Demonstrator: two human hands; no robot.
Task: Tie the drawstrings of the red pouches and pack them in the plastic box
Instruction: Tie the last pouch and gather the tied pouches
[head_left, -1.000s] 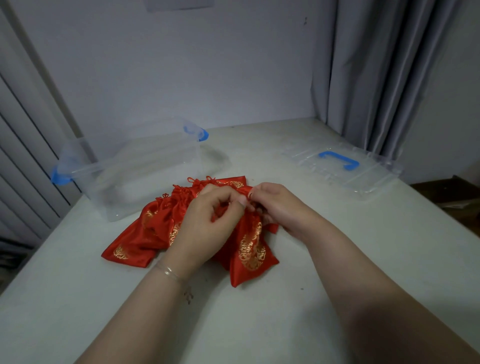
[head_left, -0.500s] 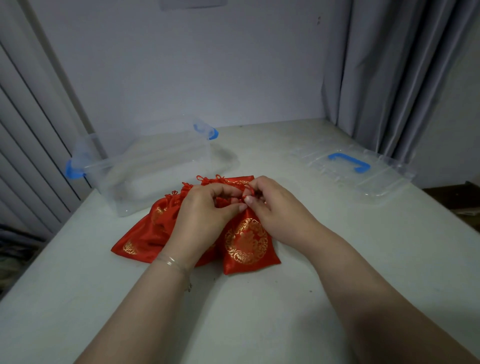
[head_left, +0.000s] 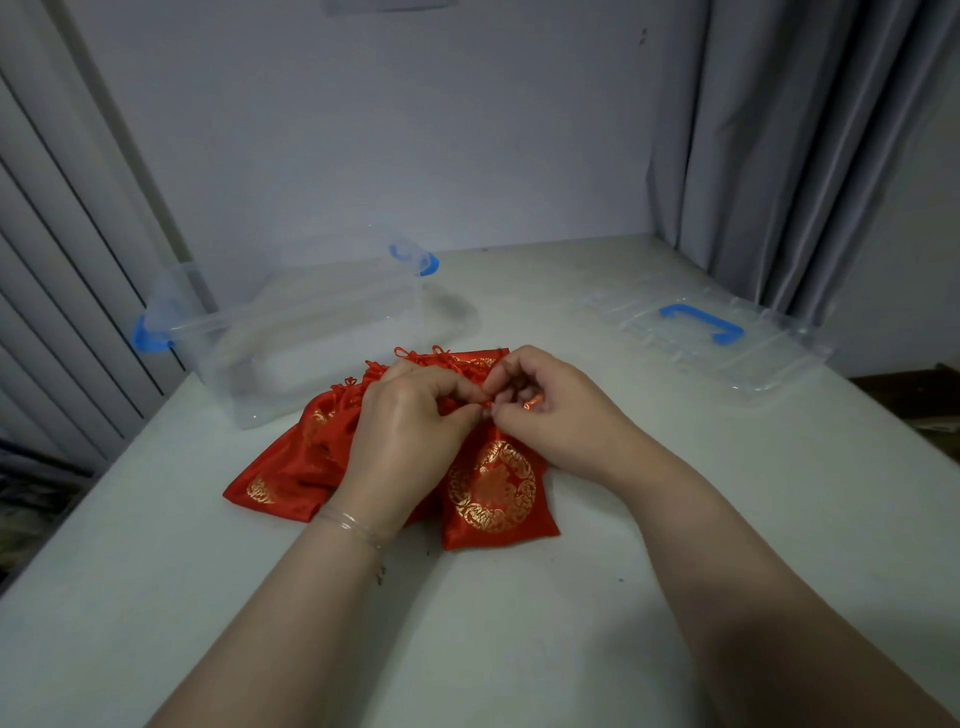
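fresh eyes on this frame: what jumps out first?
The heap of red pouches with gold medallions, mid-table, with both hands on it: the left hand and right hand pinch a red drawstring at the top of the nearest pouch. Behind the heap to the left stands the clear plastic box with blue latches, nothing visible inside; its lid with a blue handle lies apart on the right.

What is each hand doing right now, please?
Left hand: closed, pinching the red drawstring of the front pouch.
Right hand: closed, pinching the same drawstring.
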